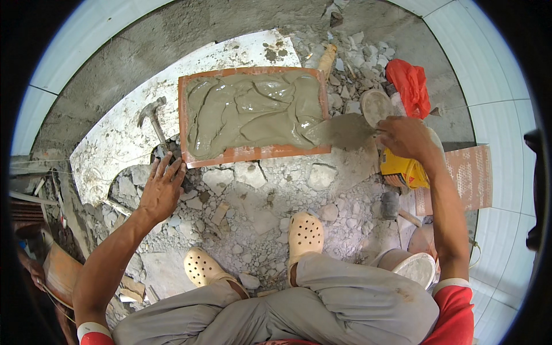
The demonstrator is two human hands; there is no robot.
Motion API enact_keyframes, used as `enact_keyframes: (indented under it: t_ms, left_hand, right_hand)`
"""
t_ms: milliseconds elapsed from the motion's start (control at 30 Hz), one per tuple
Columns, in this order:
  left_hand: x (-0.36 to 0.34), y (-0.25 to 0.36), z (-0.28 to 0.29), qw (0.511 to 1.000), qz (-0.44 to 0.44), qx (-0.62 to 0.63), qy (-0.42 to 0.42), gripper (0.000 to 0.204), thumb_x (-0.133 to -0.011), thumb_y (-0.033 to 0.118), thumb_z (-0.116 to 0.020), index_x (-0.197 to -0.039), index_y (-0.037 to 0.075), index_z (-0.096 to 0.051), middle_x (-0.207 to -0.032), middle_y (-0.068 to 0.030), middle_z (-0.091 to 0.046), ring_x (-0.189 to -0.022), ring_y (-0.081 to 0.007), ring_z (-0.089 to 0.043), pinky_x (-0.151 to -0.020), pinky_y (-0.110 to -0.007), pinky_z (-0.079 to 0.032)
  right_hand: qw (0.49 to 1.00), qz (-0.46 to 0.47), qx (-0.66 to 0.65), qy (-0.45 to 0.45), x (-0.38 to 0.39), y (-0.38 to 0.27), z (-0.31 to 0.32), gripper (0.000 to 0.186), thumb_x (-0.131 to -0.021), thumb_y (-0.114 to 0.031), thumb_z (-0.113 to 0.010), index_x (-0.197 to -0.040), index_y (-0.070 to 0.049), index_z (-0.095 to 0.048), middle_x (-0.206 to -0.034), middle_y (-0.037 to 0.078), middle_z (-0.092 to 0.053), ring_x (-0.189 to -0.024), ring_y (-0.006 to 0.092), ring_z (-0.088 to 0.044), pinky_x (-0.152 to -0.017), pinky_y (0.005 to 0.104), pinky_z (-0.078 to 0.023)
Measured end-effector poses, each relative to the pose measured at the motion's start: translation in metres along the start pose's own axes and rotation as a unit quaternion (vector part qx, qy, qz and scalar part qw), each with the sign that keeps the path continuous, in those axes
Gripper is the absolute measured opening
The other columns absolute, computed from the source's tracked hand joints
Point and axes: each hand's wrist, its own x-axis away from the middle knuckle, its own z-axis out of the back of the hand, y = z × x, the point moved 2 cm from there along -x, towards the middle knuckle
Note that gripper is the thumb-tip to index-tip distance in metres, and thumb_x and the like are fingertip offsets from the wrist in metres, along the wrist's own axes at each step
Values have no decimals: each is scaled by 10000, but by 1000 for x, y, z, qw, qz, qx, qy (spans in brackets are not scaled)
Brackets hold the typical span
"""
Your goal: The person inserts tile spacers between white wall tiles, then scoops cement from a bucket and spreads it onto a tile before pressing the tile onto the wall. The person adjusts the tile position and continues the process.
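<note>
A reddish-brown tile (247, 154) lies on the rubble, with wet grey mortar (259, 109) spread thickly over most of its face. Bare tile shows along its rim. My left hand (161, 192) rests at the tile's near left corner, fingers stretched out and holding nothing. My right hand (405, 138) is closed on a trowel, whose handle is mostly hidden by the fingers. The mortar-smeared trowel blade (348, 131) points left and reaches the tile's right edge. Below my right hand sits a yellow bag (405, 169).
A claw hammer (151, 115) lies on a stained white board (126, 135). Near the right side are a red plastic bag (409, 86), a round tub (376, 107), a black-headed mallet (391, 205), another tile (468, 178) and a bucket (417, 269). Another person's hand (33, 270) shows at far left.
</note>
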Motion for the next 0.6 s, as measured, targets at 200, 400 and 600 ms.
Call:
enact_keyframes:
  t_ms: [200, 400, 600]
  left_hand:
    - [-2, 1, -2, 1000, -7, 2, 9, 605, -940, 135, -635, -1500, -9, -456, -1578, -154, -410, -1541, -373, -231, -1284, -526, -169]
    - [0, -1, 1, 1000, -4, -6, 1, 606, -955, 157, -615, -1516, 10, -441, -1594, -145, -402, -1546, -366, -225, -1281, -529, -169]
    - [-1, -1, 1, 999, 11, -3, -41, 592, -986, 170, -567, -1540, 27, -413, -1626, -137, -356, -1561, -352, -184, -1289, -530, -139]
  right_hand:
    - [999, -35, -33, 18, 7, 6, 34, 365, -931, -365, -634, -1122, -62, -708, -1000, 212, -717, -939, 424, -677, -807, 515, -531]
    - [993, -9, -110, 47, -10, -40, -2, 365, -944, -360, -637, -1145, -59, -686, -1013, 201, -700, -956, 404, -674, -802, 506, -530]
    - [986, 84, 24, 139, -55, -62, 2, 292, -941, -307, -664, -1131, -87, -647, -1041, 126, -643, -1013, 346, -652, -837, 478, -524]
